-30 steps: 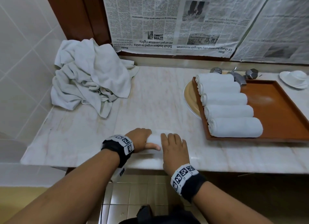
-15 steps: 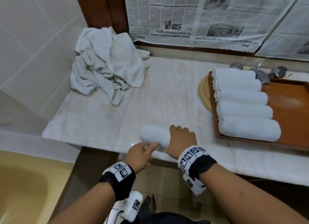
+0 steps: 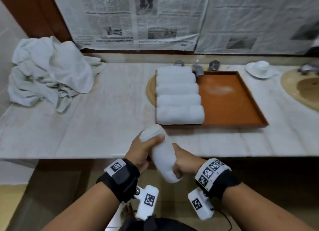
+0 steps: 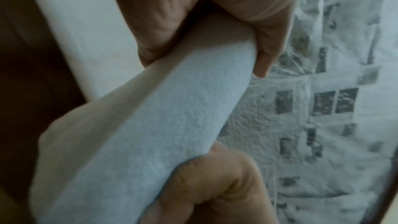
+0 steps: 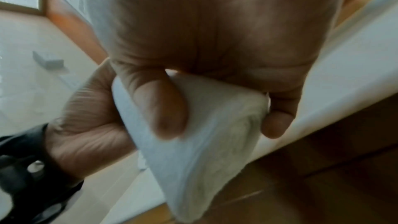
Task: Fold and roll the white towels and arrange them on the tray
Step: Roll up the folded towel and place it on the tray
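Both hands hold one rolled white towel (image 3: 160,153) in the air at the counter's front edge, tilted with its far end toward the tray. My left hand (image 3: 144,149) grips the far end, thumb across the roll (image 4: 172,125). My right hand (image 3: 183,165) grips the near end (image 5: 206,134), fingers curled round it. The brown tray (image 3: 229,99) lies on the counter to the right, with several rolled white towels (image 3: 178,96) side by side in its left half. A heap of loose white towels (image 3: 50,73) lies at the back left.
The tray sits over a yellow basin (image 3: 150,91) below taps (image 3: 196,68). A white cup and saucer (image 3: 260,69) stand at the back right, beside a second basin (image 3: 303,89). Newspaper (image 3: 138,16) covers the wall. The marble counter (image 3: 107,110) runs between heap and tray.
The rolled towel was on the counter under both hands; now both hands have lifted it off the counter edge and turned it end-on toward the tray. The head view swung right.
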Tool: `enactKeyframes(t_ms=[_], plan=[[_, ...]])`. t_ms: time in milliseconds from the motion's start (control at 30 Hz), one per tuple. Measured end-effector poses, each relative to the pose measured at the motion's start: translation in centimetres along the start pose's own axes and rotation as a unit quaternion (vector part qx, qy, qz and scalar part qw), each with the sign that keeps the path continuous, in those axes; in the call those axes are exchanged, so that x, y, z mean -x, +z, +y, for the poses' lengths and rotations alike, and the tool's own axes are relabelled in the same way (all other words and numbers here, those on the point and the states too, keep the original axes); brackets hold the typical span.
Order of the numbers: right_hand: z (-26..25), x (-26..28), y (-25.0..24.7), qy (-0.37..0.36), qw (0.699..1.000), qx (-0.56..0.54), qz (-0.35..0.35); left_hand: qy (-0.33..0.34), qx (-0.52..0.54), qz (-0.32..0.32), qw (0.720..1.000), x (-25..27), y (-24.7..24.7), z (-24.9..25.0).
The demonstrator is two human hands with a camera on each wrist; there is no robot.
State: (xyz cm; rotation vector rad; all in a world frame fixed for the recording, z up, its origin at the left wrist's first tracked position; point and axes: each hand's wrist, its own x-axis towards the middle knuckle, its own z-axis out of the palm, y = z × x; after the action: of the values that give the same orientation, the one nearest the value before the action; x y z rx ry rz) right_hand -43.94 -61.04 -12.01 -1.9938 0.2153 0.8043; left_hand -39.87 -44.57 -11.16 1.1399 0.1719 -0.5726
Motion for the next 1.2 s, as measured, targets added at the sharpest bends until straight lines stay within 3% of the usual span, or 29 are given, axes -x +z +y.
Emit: enactKeyframes(t_ms=[67,267,533,600,833,967,1067,1200], plan=[[2.7,2.1,-3.3,-0.003,1.000,-0.009,0.026,0.005,-0.003,-0.058,0.998,-0.2,4.3,-0.2],[6.9,8.1,-11.4,-0.089,0.989,-0.103,-0.054,0.000,-0.028,-0.220,0.975,-1.8,14.4,0.0],[8.2,8.7,-20.5,-0.133,0.976,-0.149,0.089,-0.014,-0.044,-0.334,0.942,-9.3,23.0,2.6],[8.0,8.5,-22.7,-0.142,0.967,-0.175,0.116,-0.007,-0.045,-0.343,0.938,-11.7,25.0,3.5],[6.8,7.0,-28.1,-0.126,0.962,-0.238,0.047,-0.041,-0.055,-0.379,0.923,-17.6,28.8,6.7],[6.3,4.5,-30.3,-0.103,0.974,-0.194,0.050,-0.023,-0.059,-0.392,0.918,-19.9,28.5,7.8],[5.8,2.0,-32.9,-0.075,0.984,-0.143,0.082,0.007,-0.089,-0.367,0.926,-21.8,27.1,8.3],[4.0,-1.8,-37.5,-0.078,0.992,0.004,0.098,0.052,-0.232,-0.274,0.932,-25.0,24.5,10.1]])
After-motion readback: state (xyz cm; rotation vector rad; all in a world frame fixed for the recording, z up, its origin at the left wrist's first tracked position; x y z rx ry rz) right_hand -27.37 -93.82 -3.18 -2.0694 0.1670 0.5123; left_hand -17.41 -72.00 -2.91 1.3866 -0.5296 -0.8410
